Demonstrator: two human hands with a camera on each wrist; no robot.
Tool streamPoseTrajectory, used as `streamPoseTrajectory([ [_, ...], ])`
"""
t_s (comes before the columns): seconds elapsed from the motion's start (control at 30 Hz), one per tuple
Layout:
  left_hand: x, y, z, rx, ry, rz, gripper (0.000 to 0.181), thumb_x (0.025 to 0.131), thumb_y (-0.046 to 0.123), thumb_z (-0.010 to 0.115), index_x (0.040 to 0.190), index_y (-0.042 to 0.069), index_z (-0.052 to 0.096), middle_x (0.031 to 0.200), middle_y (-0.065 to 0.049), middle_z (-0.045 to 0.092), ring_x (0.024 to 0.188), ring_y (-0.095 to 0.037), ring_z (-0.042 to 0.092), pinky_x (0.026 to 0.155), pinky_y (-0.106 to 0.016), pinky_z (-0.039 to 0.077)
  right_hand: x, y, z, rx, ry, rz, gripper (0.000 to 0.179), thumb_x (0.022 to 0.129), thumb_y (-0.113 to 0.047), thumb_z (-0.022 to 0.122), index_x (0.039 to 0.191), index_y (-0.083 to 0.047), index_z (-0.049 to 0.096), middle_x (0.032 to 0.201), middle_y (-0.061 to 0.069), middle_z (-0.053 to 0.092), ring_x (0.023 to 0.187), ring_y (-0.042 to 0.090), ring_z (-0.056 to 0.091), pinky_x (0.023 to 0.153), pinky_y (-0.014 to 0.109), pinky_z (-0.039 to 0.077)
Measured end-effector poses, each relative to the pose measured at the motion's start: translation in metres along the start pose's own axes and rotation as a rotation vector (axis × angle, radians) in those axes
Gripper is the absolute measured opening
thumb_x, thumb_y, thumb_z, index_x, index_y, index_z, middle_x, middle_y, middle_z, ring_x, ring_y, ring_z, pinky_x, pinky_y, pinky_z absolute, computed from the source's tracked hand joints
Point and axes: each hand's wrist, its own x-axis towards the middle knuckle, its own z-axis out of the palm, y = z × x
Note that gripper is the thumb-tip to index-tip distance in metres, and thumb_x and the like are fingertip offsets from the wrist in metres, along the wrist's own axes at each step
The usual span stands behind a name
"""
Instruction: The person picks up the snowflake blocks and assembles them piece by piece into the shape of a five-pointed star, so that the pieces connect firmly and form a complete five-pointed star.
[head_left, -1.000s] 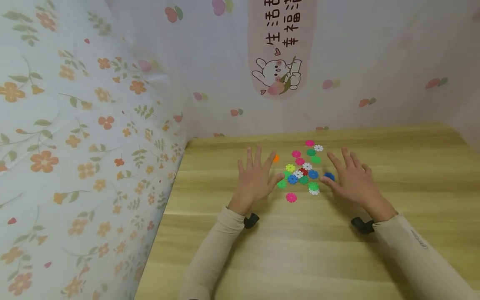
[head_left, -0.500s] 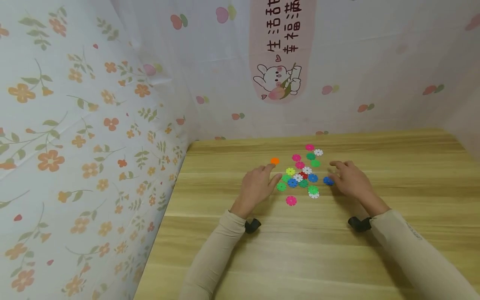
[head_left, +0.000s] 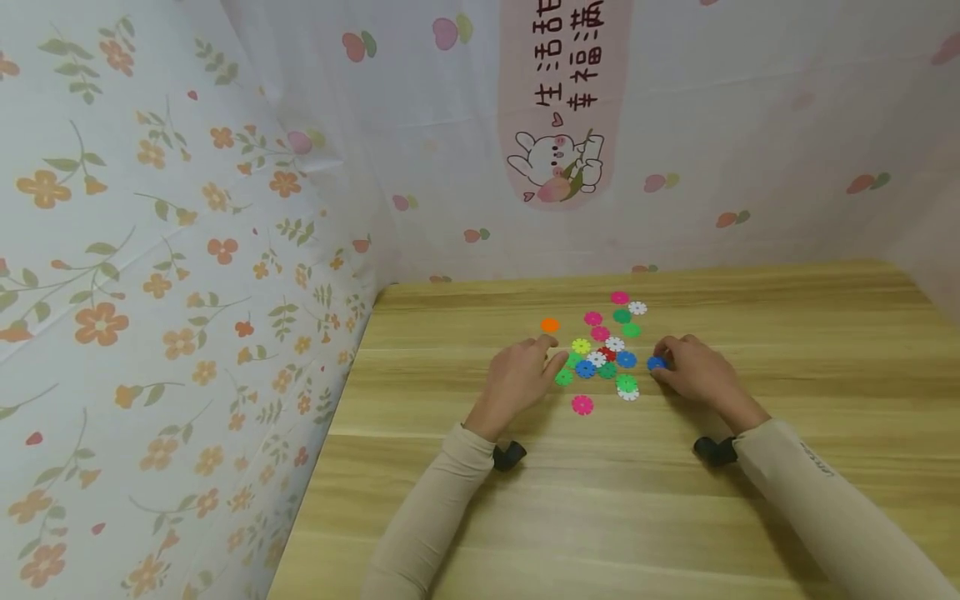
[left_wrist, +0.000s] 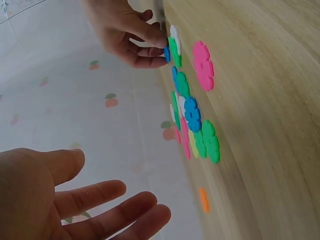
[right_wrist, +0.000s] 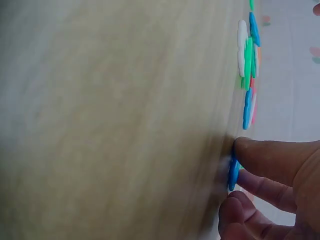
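Note:
Flat plastic snowflake discs with notched rims lie in a loose cluster on the wooden table. My right hand (head_left: 699,372) is at the right of the cluster, thumb and fingertips pinching a blue snowflake disc (head_left: 656,363) at its edges. In the right wrist view that blue disc (right_wrist: 233,172) is low against the table, between thumb and fingers. My left hand (head_left: 516,377) hovers at the cluster's left with loosely bent fingers and holds nothing. Nearest to it are a green snowflake disc (head_left: 563,377) and an orange snowflake disc (head_left: 550,325).
In the cluster are a yellow disc (head_left: 581,346), another blue disc (head_left: 586,368) and several white, green and pink ones. A pink disc (head_left: 582,405) lies apart at the front. Patterned cloth (head_left: 435,167) hangs behind the table (head_left: 600,517) and along its left side.
Both hands have come down from spread fingers to bent ones. The right fingers have closed on the blue disc, and the left hand has drawn back slightly from the orange disc.

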Motion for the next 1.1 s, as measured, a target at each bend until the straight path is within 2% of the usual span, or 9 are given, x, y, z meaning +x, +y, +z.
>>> streamPoseTrajectory([
  [0.17,-0.001,0.001,-0.001,-0.04,-0.028,-0.006,0.038,0.104,0.043,0.052,0.123,0.014,0.068,0.092,0.001,0.071,0.073,-0.008,0.062,0.052,-0.018,0.043,0.0,0.0,0.0,-0.004,-0.006,0.009,0.038,0.094,-0.024,0.067,0.117,0.004,0.055,0.109,0.026,0.056,0.087,0.036,0.059,0.069,0.05,0.05],
  [0.3,-0.001,0.001,-0.002,-0.05,-0.033,-0.003,0.039,0.104,0.043,0.051,0.124,0.015,0.068,0.094,0.001,0.071,0.073,-0.008,0.062,0.051,-0.018,0.042,-0.002,-0.001,0.002,0.016,0.002,0.006,0.033,0.094,-0.021,0.067,0.112,0.001,0.051,0.1,0.02,0.06,0.079,0.03,0.058,0.064,0.044,0.048],
  [0.57,0.001,0.003,-0.002,-0.068,-0.043,0.016,0.036,0.105,0.042,0.05,0.123,0.016,0.068,0.099,0.001,0.073,0.078,-0.008,0.065,0.051,-0.017,0.042,-0.005,-0.012,-0.001,0.102,0.039,-0.09,0.009,0.097,-0.005,0.062,0.105,-0.007,0.058,0.101,0.021,0.07,0.088,0.037,0.066,0.07,0.048,0.05],
  [0.8,0.001,0.006,-0.004,-0.069,-0.053,0.028,0.037,0.105,0.042,0.05,0.123,0.016,0.068,0.1,0.002,0.073,0.079,-0.007,0.066,0.051,-0.016,0.043,-0.012,-0.039,-0.014,0.222,0.059,-0.157,0.011,0.097,-0.004,0.062,0.107,-0.005,0.062,0.1,0.016,0.069,0.088,0.032,0.067,0.07,0.044,0.053],
  [0.97,0.003,0.008,-0.004,-0.055,-0.049,0.044,0.038,0.104,0.043,0.052,0.123,0.014,0.069,0.098,0.002,0.073,0.08,-0.007,0.065,0.051,-0.016,0.043,-0.018,-0.061,-0.022,0.324,0.057,-0.215,0.011,0.097,-0.004,0.063,0.108,-0.005,0.062,0.099,0.012,0.066,0.085,0.027,0.067,0.066,0.037,0.055],
  [1.1,0.005,0.009,-0.004,-0.035,-0.048,0.068,0.042,0.101,0.048,0.055,0.125,0.015,0.068,0.097,0.001,0.072,0.078,-0.008,0.064,0.054,-0.017,0.044,-0.021,-0.075,-0.026,0.342,0.068,-0.243,0.01,0.097,-0.005,0.065,0.107,-0.009,0.062,0.098,0.008,0.064,0.084,0.024,0.067,0.064,0.033,0.054],
])
